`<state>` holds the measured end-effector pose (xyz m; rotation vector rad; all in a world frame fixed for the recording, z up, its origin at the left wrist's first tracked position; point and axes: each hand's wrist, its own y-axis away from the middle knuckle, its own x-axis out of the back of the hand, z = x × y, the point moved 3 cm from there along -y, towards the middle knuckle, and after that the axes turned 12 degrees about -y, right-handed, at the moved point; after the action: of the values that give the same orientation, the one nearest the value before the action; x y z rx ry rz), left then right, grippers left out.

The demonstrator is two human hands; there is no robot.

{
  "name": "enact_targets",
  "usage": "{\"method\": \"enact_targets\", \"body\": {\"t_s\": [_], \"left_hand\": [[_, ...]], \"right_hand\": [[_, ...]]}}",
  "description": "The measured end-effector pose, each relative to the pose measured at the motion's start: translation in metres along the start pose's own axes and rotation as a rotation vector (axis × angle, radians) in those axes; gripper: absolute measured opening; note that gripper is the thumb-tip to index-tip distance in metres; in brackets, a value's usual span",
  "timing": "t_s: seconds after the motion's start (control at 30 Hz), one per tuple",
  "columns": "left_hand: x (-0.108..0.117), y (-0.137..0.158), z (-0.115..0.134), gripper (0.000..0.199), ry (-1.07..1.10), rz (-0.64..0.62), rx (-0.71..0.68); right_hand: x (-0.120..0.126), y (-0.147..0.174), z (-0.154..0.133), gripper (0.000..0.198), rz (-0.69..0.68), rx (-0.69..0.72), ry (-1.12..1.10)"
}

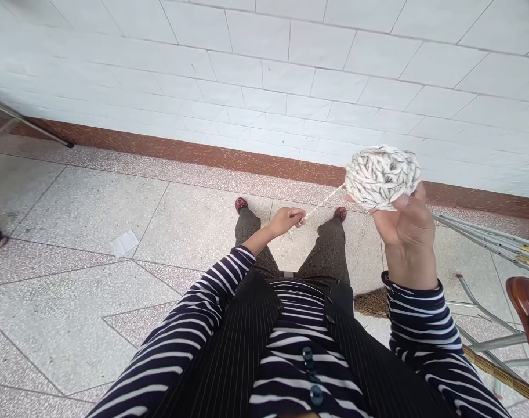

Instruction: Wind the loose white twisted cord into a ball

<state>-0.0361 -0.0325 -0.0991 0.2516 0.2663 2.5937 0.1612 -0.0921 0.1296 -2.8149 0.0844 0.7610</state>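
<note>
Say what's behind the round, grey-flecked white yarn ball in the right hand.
Around the yarn ball: white-tiled wall and speckled reddish-brown baseboard. Whatever lies directly behind is covered, as are parts of the right hand holding it.

The yarn ball (381,176) is basically white with dark grey flecks, and the strand (323,202) looks whitish too. The person's top (301,319) is navy with white stripes, buttons (315,396) kinda dark blue. Vest (221,348) is black with thin pinstripes, trousers (328,249) brownish grey, shoes (241,204) red. Wall (247,58)'s white tile, baseboard (203,150)'s reddish brown, floor (64,313)'s speckled pale grey and pink.
</note>
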Motion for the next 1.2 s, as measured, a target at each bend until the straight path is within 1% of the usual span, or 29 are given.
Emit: {"method": "enact_targets", "body": {"t_s": [0.1, 0.17, 0.27, 0.37, 0.47, 0.57, 0.73, 0.83, 0.9, 0.97, 1.03, 1.1, 1.17, 1.2], "left_hand": [[0.004, 0.008, 0.004, 0.026, 0.025, -0.043, -0.011], [0.006, 0.014, 0.008, 0.033, -0.020, -0.042, -0.029], [0.004, 0.020, 0.014, 0.028, -0.163, -0.033, -0.082], [0.002, 0.022, 0.020, 0.024, -0.296, -0.045, -0.154], [0.007, 0.021, 0.019, 0.024, -0.351, -0.014, -0.176], [0.014, 0.016, 0.011, 0.022, -0.307, -0.014, -0.135], [0.024, 0.009, -0.004, 0.023, -0.164, 0.014, -0.007], [0.026, 0.007, -0.004, 0.025, -0.001, 0.040, 0.038], [0.026, 0.006, -0.001, 0.028, 0.115, 0.060, 0.052], [0.027, 0.005, 0.000, 0.028, 0.178, 0.084, 0.059], [0.027, 0.002, -0.001, 0.025, 0.157, 0.108, 0.068], [0.029, 0.000, -0.004, 0.020, 0.093, 0.151, 0.079], [0.033, -0.002, -0.007, 0.019, 0.083, 0.218, 0.087], [0.036, -0.003, -0.009, 0.021, 0.114, 0.260, 0.089]], "right_hand": [[0.006, -0.004, -0.007, 0.053, 0.050, 0.056, 0.001], [0.009, -0.005, -0.007, 0.051, 0.080, 0.059, -0.010], [0.009, -0.006, -0.008, 0.048, 0.081, 0.050, 0.000], [0.006, -0.009, -0.015, 0.048, 0.073, 0.080, 0.042], [0.004, -0.012, -0.028, 0.048, 0.078, 0.118, 0.054], [0.000, -0.011, -0.037, 0.047, 0.080, 0.128, 0.004], [-0.007, -0.009, -0.043, 0.051, 0.099, 0.130, -0.137], [-0.012, -0.009, -0.047, 0.054, 0.105, 0.141, -0.187], [-0.015, -0.009, -0.050, 0.054, 0.098, 0.154, -0.181], [-0.017, -0.008, -0.053, 0.052, 0.098, 0.173, -0.165], [-0.019, -0.008, -0.054, 0.054, 0.100, 0.187, -0.171], [-0.020, -0.007, -0.054, 0.061, 0.113, 0.187, -0.192], [-0.021, -0.004, -0.056, 0.069, 0.134, 0.180, -0.200], [-0.021, -0.001, -0.057, 0.071, 0.147, 0.178, -0.196]]}}
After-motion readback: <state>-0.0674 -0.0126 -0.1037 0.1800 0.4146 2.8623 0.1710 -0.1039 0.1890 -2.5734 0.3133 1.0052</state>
